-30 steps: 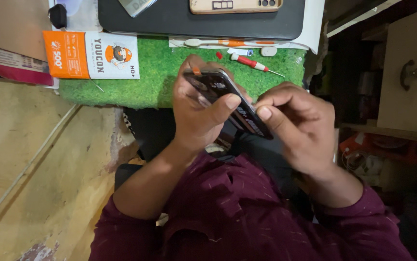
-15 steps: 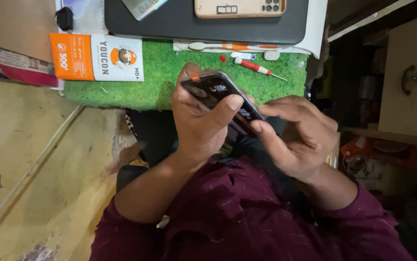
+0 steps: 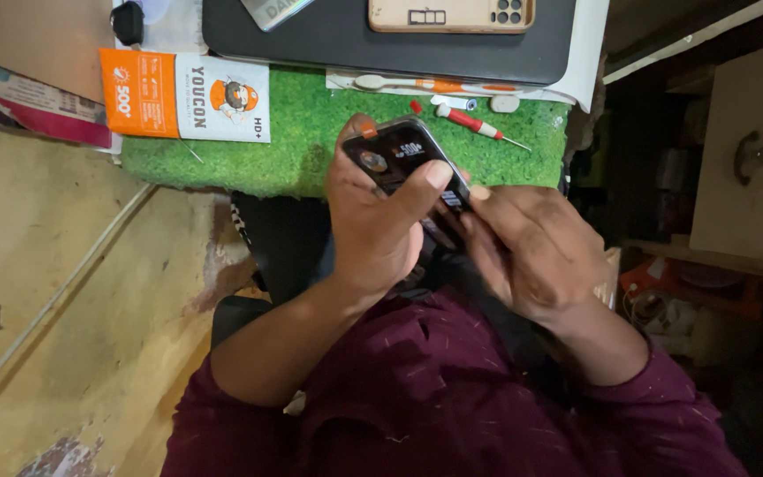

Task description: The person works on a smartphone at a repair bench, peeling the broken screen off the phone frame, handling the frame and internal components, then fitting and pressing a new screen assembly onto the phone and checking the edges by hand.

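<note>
Holding the dark phone [image 3: 406, 163] tight, the left hand [image 3: 379, 221] stayed just off the green mat's [image 3: 249, 150] front edge; the right hand [image 3: 536, 247] pinched the phone's lower edge, open room beside.

Open green mat [image 3: 311, 141] just past the left hand [image 3: 377, 230] and right hand [image 3: 531, 252], room to reach there. Blocked farther on by a red screwdriver [image 3: 478, 125] and a toothbrush [image 3: 434, 85] lying across the mat's far edge. Orange and white box [image 3: 185, 95] in the way at the left. Behind those, a black tray [image 3: 337, 40] with a tan phone [image 3: 452, 15] on it. Dark shelves [image 3: 708, 177] close on the right, little room.
</note>
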